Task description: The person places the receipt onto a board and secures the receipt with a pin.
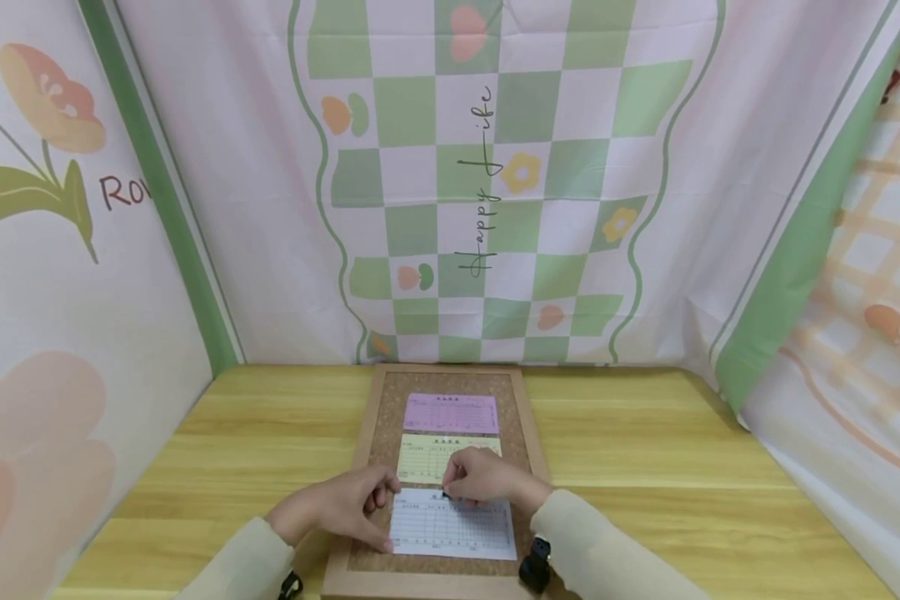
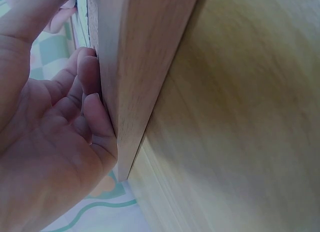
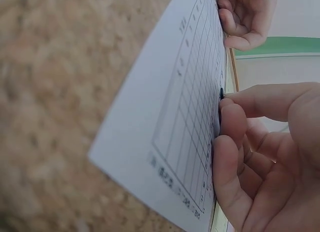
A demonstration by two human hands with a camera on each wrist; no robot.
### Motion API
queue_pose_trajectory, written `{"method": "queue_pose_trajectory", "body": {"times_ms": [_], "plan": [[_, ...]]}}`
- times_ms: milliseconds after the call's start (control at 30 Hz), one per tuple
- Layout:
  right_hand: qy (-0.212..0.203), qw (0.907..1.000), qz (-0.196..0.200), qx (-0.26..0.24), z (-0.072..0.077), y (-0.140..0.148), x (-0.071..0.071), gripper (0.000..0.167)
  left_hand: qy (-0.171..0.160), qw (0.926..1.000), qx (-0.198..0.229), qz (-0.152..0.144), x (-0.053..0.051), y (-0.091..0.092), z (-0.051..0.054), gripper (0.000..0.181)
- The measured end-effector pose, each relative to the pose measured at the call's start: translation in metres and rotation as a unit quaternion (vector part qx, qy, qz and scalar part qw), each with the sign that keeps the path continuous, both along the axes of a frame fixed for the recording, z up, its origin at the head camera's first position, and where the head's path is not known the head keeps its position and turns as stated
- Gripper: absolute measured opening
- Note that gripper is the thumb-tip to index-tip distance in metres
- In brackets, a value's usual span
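A white printed form [image 1: 450,529] lies on the lower part of a framed corkboard [image 1: 427,563]. My left hand [image 1: 345,503] rests at the form's left side, index finger near the upper corner and thumb at the lower one; the left wrist view shows its other fingers loosely bent by the wooden frame [image 2: 135,56]. With my right hand [image 1: 487,477] I pinch a small black push pin [image 3: 222,93] at the top middle of the form; its point is hidden. Above are a yellow form [image 1: 420,454], partly covered by the right hand, and a pink form [image 1: 450,413].
The corkboard lies flat on a wood-grain table [image 1: 645,450], its far edge close to a patterned curtain [image 1: 465,208]. More printed cloth hangs at the left and right sides. Dark wrist straps [image 1: 535,567] show at the cuffs.
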State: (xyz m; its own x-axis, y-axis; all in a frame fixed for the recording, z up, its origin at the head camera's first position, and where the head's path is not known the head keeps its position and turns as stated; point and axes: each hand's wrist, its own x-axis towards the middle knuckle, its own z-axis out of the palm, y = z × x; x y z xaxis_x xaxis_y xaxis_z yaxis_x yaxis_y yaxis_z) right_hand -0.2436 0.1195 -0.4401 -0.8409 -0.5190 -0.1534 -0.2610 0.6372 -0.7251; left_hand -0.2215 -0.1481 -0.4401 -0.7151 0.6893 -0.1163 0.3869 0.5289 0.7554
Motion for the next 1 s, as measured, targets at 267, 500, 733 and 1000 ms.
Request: {"method": "queue_pose_trajectory", "body": {"times_ms": [267, 500, 733, 1000], "plan": [[-0.015, 0.9999, -0.001, -0.008, 0.002, 0.001, -0.001, 0.009, -0.007, 1.0, 0.001, 0.001, 0.0, -0.001, 0.001, 0.059], [-0.025, 0.9993, 0.01, -0.025, 0.003, 0.007, -0.001, 0.006, -0.012, 0.9999, 0.004, -0.001, 0.0, -0.001, 0.001, 0.06], [-0.043, 0.9973, 0.025, -0.054, 0.003, 0.018, -0.004, 0.007, -0.014, 0.9999, 0.002, -0.001, 0.0, 0.0, 0.002, 0.059], [-0.043, 0.995, 0.039, -0.081, 0.004, 0.034, -0.004, 0.01, -0.018, 0.9998, 0.008, -0.003, 0.0, 0.0, 0.003, 0.06]]}}
